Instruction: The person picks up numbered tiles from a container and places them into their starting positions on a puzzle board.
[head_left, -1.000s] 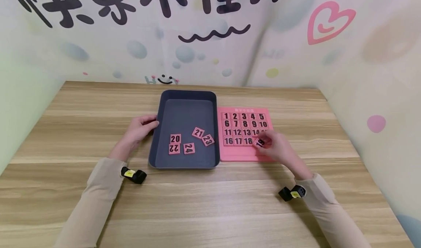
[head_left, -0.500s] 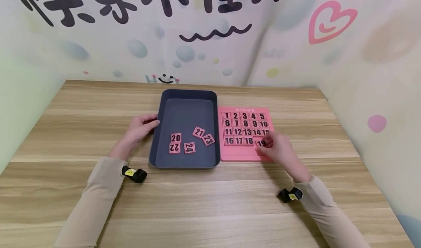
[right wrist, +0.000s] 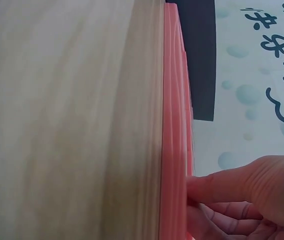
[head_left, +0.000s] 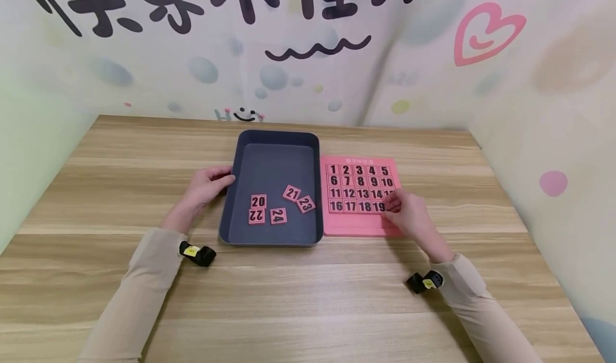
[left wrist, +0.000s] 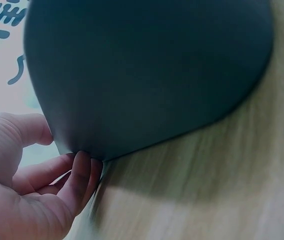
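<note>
My left hand (head_left: 207, 186) holds the left side of a dark grey tray (head_left: 235, 202); in the left wrist view its thumb is at the rim and its fingers (left wrist: 80, 180) are bent against the lower wall. To the tray's right lies a pink number puzzle board (head_left: 353, 228) with tiles in rows from 1 on. My right hand (head_left: 408, 213) has thumb and fingers at the right edge of the number 19 tile (head_left: 378, 207), which sits beside the 18 tile (head_left: 364, 207). The fingers partly cover the 15 tile. In the right wrist view the thumb (right wrist: 217, 187) is against the board's surface.
Inside the tray lie loose tiles: 20 (head_left: 258, 201), 22 (head_left: 256, 216), 24 (head_left: 278, 216), 21 (head_left: 291, 193) and 23 (head_left: 305, 203). Tray and board stand side by side on a wooden table (head_left: 298, 309). A printed wall (head_left: 168, 85) rises behind the table.
The 19 tile was tilted in my right fingers and now lies straight in the row beside 18. My left hand stays on the tray.
</note>
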Action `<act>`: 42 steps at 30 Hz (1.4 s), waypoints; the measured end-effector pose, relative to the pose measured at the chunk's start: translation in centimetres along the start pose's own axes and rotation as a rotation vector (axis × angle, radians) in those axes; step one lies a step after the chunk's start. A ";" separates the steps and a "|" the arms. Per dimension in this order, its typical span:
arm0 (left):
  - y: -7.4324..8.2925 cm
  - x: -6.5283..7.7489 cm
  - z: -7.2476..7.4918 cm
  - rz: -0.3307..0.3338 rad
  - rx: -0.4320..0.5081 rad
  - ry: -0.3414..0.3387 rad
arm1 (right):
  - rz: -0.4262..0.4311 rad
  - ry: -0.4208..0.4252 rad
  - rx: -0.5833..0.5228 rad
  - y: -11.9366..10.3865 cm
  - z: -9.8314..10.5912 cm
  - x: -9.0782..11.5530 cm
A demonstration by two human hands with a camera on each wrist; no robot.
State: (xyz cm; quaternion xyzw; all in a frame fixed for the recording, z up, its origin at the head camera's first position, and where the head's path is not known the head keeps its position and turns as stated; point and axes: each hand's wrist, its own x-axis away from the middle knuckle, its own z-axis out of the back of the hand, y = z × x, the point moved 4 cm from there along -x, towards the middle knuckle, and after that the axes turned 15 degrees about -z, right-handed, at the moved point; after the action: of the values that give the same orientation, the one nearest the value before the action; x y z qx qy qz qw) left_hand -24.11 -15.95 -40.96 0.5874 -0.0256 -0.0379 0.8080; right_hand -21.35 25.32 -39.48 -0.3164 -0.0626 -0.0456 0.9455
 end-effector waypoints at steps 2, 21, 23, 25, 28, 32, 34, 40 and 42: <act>0.0 -0.1 -0.1 -0.003 -0.001 0.002 | 0.006 0.001 0.003 0.1 0.0 0.0; -0.1 -0.1 0.0 0.004 -0.008 -0.001 | 0.215 -0.085 0.010 -9.5 -1.6 -0.8; -0.1 0.0 0.0 0.006 -0.007 -0.002 | 0.243 -0.106 -0.010 -10.9 -2.4 -1.0; 0.0 0.0 0.0 0.011 -0.001 -0.002 | 0.274 -0.124 -0.028 -12.1 -3.2 -1.1; 0.0 0.0 0.0 0.016 -0.001 -0.003 | 0.318 -0.171 -0.066 -13.6 -4.5 -1.3; 0.0 0.1 0.0 0.018 0.003 -0.002 | 0.366 -0.232 -0.089 -15.1 -6.2 -1.5; 0.0 0.0 0.0 0.017 0.008 -0.003 | 0.378 -0.260 -0.093 -15.8 -7.0 -1.5; 0.0 0.0 0.0 0.012 0.018 -0.006 | 0.380 -0.334 -0.102 -17.2 -9.1 -1.5; 0.0 0.0 0.0 0.010 0.016 -0.009 | 0.385 -0.351 -0.099 -17.5 -9.6 -1.5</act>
State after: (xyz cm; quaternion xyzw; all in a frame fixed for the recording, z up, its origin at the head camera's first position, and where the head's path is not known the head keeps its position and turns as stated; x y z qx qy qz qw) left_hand -24.08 -15.94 -40.99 0.5934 -0.0324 -0.0363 0.8035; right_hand -24.21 5.67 -37.01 -0.3713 -0.1618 0.1876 0.8949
